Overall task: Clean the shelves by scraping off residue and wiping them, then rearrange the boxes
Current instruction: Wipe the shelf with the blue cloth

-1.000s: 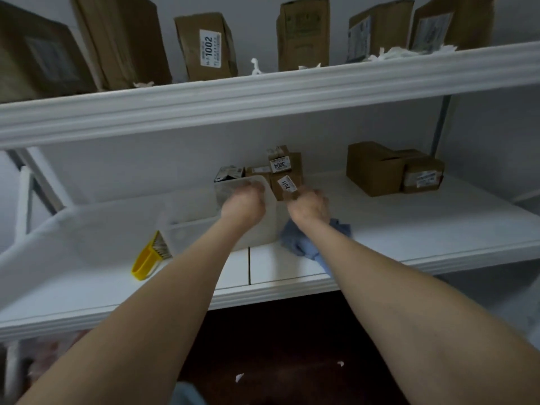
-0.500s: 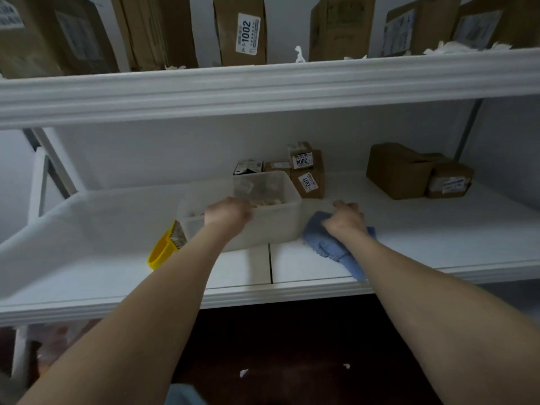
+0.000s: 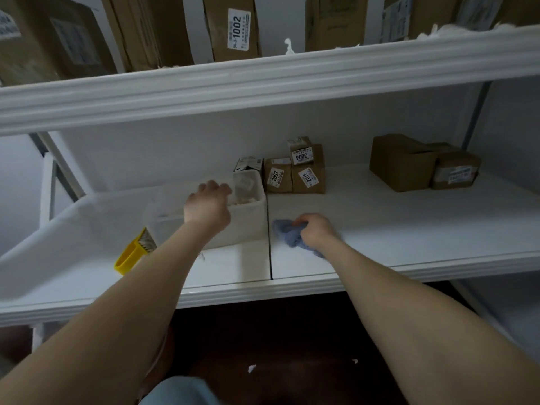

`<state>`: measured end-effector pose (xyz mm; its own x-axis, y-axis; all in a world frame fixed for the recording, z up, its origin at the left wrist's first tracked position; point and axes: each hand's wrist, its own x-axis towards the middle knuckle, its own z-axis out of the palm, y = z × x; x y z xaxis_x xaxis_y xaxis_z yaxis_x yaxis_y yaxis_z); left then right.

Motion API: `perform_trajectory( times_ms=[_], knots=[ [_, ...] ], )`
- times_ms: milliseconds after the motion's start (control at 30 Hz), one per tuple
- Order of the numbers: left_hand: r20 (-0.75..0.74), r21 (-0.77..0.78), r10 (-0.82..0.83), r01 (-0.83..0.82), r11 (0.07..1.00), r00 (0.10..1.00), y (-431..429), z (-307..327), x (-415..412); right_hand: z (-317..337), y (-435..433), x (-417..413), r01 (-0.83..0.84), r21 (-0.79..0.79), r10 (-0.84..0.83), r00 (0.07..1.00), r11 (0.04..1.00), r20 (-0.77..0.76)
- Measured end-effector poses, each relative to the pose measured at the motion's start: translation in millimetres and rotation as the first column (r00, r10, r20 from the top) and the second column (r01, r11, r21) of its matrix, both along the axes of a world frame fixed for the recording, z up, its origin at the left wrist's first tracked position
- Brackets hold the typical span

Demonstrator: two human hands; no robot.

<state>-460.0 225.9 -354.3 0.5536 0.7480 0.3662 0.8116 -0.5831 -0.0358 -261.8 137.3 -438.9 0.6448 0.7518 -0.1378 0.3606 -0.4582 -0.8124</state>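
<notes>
My right hand grips a bunched blue cloth on the white lower shelf, just right of the seam between two shelf boards. My left hand reaches into a translucent plastic bin on the shelf, fingers curled over its front rim. A yellow-handled scraper lies on the shelf against the bin's left corner. Small labelled cardboard boxes marked 2007, 2011 and 3004 are stacked at the back, right behind the bin.
Two larger brown boxes sit at the back right of the lower shelf. The upper shelf carries several tall cardboard boxes and white scraps. Below the shelf lies a dark floor with small white bits.
My right hand has drawn the cloth toward the shelf front and bunched it. My left hand stays on the bin, which has shifted left. The camera view has moved left.
</notes>
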Motion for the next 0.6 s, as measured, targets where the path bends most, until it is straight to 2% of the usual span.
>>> perform_trajectory(
  times_ms=[33,100,167,233,267,333,400,500,600],
  knots=[
    [0.083,0.068,-0.071,0.065,0.996,0.994,-4.9,2.2,9.0,6.0,-1.6,1.5,0.034,0.118,-0.030,0.999,0.992,-0.042],
    [0.179,0.096,-0.186,0.171,0.981,0.966,-18.2,4.8,32.8,23.3,-5.6,13.2,0.104,0.233,-0.101,0.995,0.967,-0.022],
    [0.182,-0.012,-0.265,0.272,0.962,0.947,-31.0,-1.7,62.7,37.3,-7.7,32.8,0.140,0.182,-0.163,0.979,0.973,0.121],
    [0.156,-0.212,-0.314,0.342,0.915,0.937,-40.7,-17.8,96.3,39.3,-8.1,56.8,0.209,-0.006,-0.195,0.922,0.978,0.334],
    [0.142,-0.312,-0.320,0.349,0.884,0.937,-45.2,-26.4,109.6,37.1,-9.9,62.4,0.215,-0.144,-0.141,0.904,0.966,0.404],
    [0.068,-0.459,-0.312,0.307,0.833,0.948,-48.2,-41.5,136.5,19.6,0.0,72.0,0.103,-0.380,0.068,0.909,0.919,0.411],
    [0.002,-0.545,-0.269,0.226,0.807,0.963,-44.8,-54.2,153.7,3.2,11.5,73.2,-0.017,-0.487,0.247,0.877,0.873,0.412],
    [0.047,-0.556,-0.185,0.180,0.812,0.982,-30.7,-62.7,163.0,-0.4,34.4,79.5,-0.120,-0.423,0.336,0.807,0.898,0.486],
    [0.113,-0.493,-0.126,0.165,0.854,0.986,-9.9,-67.8,165.9,2.3,63.6,81.6,-0.196,-0.381,0.373,0.797,0.903,0.475]
  ],
)
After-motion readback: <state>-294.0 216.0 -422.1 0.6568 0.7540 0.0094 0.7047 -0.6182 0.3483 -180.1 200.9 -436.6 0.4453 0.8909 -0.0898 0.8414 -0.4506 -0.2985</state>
